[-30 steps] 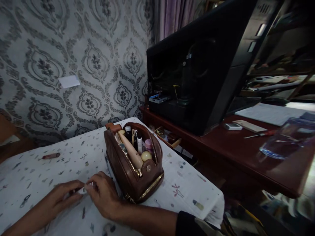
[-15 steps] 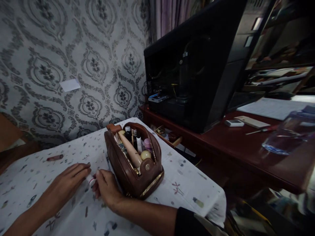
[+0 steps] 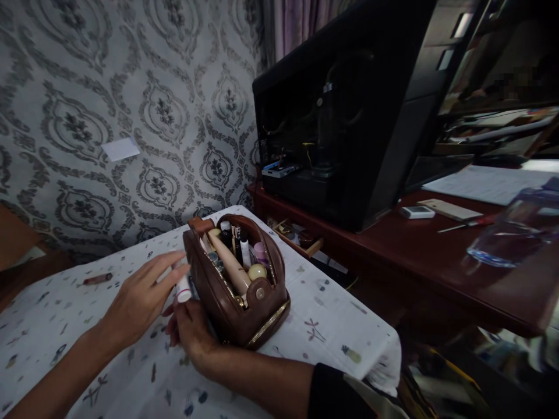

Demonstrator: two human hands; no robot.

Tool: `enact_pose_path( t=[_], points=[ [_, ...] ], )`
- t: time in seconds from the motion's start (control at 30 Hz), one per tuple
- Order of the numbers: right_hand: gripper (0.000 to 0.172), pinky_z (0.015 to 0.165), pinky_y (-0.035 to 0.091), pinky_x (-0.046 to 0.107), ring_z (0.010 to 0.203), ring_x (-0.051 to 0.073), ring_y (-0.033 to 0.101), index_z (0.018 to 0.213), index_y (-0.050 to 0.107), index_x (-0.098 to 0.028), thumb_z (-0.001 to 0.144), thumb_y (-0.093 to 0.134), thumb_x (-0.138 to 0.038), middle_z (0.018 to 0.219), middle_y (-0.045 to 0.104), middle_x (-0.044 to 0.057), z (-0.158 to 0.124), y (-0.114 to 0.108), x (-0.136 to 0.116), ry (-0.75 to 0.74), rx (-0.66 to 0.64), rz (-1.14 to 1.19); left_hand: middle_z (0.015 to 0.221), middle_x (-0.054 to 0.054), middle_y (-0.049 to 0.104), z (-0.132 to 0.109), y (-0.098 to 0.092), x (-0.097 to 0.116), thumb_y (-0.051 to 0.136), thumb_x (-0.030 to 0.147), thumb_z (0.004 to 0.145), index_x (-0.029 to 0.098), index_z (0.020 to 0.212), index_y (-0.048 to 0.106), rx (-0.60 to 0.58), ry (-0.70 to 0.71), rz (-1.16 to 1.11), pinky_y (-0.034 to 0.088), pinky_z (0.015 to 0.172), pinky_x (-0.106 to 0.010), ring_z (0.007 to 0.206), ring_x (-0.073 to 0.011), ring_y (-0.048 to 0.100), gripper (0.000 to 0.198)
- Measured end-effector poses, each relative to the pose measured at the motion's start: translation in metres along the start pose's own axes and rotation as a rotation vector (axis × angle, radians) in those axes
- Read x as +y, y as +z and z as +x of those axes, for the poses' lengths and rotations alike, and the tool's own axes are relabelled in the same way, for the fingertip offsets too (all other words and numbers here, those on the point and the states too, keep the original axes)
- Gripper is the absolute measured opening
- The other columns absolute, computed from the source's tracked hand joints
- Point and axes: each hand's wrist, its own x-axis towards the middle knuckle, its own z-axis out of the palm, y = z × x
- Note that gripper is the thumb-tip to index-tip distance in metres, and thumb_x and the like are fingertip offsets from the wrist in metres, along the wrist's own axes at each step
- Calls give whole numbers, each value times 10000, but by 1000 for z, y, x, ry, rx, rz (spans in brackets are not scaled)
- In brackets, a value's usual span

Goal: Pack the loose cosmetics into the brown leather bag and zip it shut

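Observation:
A small white tube with a pink ring [image 3: 183,290] is at the fingertips of my left hand [image 3: 140,297], tilted with its end toward me, close to the bag's left side. My left hand is closed on it in a loose pinch. Just below the tube, my right hand [image 3: 194,334] has its fingers curled; what they hold, if anything, is hidden. A brown makeup bag [image 3: 220,317] stands unzipped beside both hands. Inside show a beige squeeze tube [image 3: 230,265], a round cream-coloured cap [image 3: 257,272], a lilac item [image 3: 261,254] and several black and white tubes.
A pinkish-brown lipstick-like tube [image 3: 98,279] lies left on the patterned white tablecloth [image 3: 314,326]. To the right, a dark red desk [image 3: 419,256] carries a black computer case [image 3: 332,145], papers and a clear bottle [image 3: 506,233]. An open drawer [image 3: 312,247] juts out below.
My left hand has moved up and right, toward the bag. The white tube has shifted the same way, while my right hand has stayed nearly in place.

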Motion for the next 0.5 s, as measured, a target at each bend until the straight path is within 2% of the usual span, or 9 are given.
enact_pose_path(
  t=[0.1,0.17,0.3,0.43,0.5],
  points=[
    [359,429,294,174,387,49,397,808,593,-158,1041,410,-363,542,485,-75,0,-1,0,-7,-26,-27,1359,-119,578,23,-5,8,357,71,965,196,1268,592,37,23,2,482,1079,-392,1304,-251,537,403],
    [364,426,294,174,387,50,398,805,589,-161,1039,416,-378,548,485,-76,1,-2,0,-6,-35,-38,1348,-124,578,38,-9,11,364,52,939,184,1286,568,-2,90,-8,475,1087,-400,1316,-256,522,424],
    [337,425,297,174,386,49,397,805,570,-167,1039,414,-351,554,489,-77,3,-1,0,6,-33,-37,1372,-94,565,60,-14,11,401,7,825,193,1311,524,-219,234,-67,442,1120,-397,1355,-249,471,534],
    [312,415,282,179,372,51,375,805,550,-171,1043,366,-253,533,469,-85,3,0,1,22,-40,-33,1337,-65,573,78,-22,13,409,-26,680,207,1235,543,-383,230,-94,447,1087,-420,1308,-254,487,618],
    [317,413,278,183,366,55,368,794,543,-173,1043,359,-242,518,460,-89,2,1,1,28,-48,-34,1268,-56,600,90,-28,18,403,-36,660,214,1165,570,-467,215,-129,452,1054,-394,1262,-239,512,587]
  ],
)
